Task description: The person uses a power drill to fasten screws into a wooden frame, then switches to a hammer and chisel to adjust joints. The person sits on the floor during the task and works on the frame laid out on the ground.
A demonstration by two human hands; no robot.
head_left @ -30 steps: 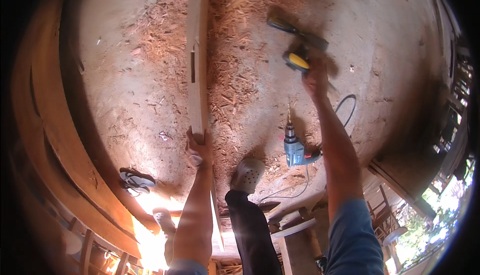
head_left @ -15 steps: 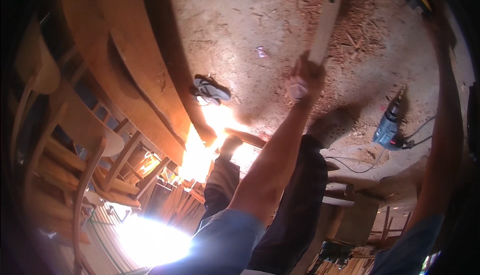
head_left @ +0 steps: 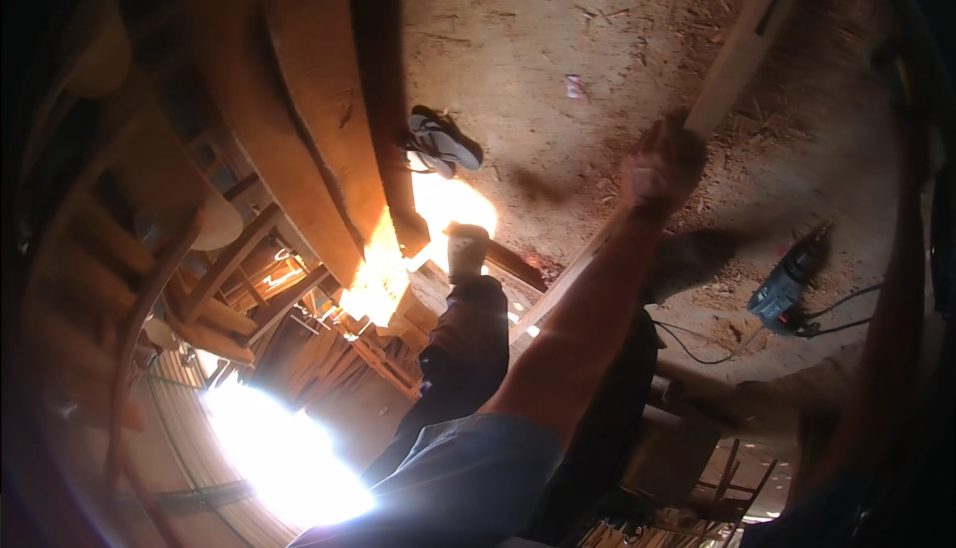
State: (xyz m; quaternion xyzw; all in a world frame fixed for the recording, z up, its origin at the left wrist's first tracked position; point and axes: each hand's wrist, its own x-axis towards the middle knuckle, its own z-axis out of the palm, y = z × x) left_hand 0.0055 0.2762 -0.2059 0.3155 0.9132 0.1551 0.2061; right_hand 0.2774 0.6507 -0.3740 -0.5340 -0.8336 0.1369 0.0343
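Observation:
My left hand is closed around a long pale wooden bar with a dark slot cut near its upper end. The bar slants across the view, and its lower part shows behind my left forearm. Far over at the right edge, my right hand is in deep shadow, closed on a black-and-yellow tool whose kind cannot be made out. On the floor between my arms lies a blue power drill, with a long bit fitted and a dark cord trailing from it.
Wood shavings litter the concrete floor. Long brown boards run along the left, near wooden chairs. A pair of sandals lies beside the boards. Bright sunlight falls by my left foot; a wood offcut is close to it.
The view has shifted and darkened. My left hand has moved right and slightly down with the bar, which now leans more to the right. My right hand has dropped lower at the edge.

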